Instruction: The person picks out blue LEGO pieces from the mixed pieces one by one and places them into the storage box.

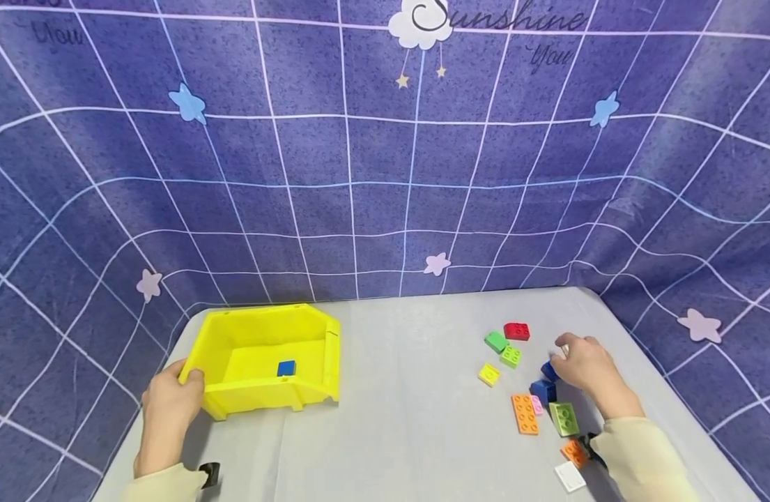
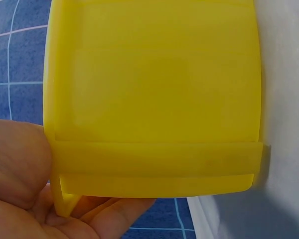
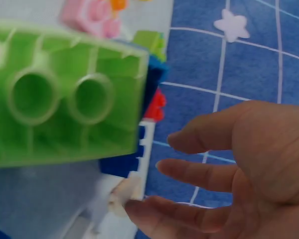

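My left hand [image 1: 171,402] grips the left end wall of a yellow bin [image 1: 212,348]. In the left wrist view, the thumb lies on one side of the rim and curled fingers on the other. A blue brick [image 1: 286,368] lies inside the bin. At the table's right, my right hand [image 1: 588,366] reaches over a small cream-white block [image 1: 565,351]. The right wrist view shows its fingers spread apart, with one fingertip at the cream block [image 3: 120,195]. Dark blue bricks [image 1: 543,391] lie beside this hand. A light green brick [image 3: 65,99], studs down, looms close in that view.
Around the right arm lie an orange brick [image 1: 525,414], a pink brick [image 1: 536,405], a green brick [image 1: 564,419] and a white brick [image 1: 570,477]. Farther back are red [image 1: 517,331] and yellow [image 1: 489,375] bricks. A blue gridded curtain [image 1: 385,153] surrounds the table.
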### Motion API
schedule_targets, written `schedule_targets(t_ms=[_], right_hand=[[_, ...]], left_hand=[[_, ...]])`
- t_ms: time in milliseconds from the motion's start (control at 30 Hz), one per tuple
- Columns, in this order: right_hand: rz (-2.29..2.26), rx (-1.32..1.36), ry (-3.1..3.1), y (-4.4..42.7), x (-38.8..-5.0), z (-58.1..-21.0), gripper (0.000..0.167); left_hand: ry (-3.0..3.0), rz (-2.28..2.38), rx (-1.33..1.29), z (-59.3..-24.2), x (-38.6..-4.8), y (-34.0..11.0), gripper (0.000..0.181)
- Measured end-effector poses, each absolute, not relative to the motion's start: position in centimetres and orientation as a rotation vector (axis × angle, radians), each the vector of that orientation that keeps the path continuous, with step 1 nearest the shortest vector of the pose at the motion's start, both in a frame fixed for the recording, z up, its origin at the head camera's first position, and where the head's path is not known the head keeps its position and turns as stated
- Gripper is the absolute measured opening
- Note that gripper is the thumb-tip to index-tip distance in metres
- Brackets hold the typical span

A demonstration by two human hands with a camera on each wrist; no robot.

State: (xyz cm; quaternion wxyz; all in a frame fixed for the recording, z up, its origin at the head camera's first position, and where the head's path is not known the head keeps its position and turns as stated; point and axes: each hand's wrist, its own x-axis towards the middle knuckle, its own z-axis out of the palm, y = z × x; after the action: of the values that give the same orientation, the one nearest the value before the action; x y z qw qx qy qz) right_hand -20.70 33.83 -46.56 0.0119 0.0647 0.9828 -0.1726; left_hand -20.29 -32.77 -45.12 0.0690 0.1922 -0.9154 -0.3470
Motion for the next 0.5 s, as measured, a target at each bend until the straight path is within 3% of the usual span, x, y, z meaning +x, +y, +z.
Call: schedule_targets(t_ms=[500], right_hand=[[-0.513, 0.203, 3.031, 33.0, -21.6, -48.2, 0.028]], left_hand=[[-2.744, -1.032, 0.576, -45.3, -20.4, -32.8, 0.054]])
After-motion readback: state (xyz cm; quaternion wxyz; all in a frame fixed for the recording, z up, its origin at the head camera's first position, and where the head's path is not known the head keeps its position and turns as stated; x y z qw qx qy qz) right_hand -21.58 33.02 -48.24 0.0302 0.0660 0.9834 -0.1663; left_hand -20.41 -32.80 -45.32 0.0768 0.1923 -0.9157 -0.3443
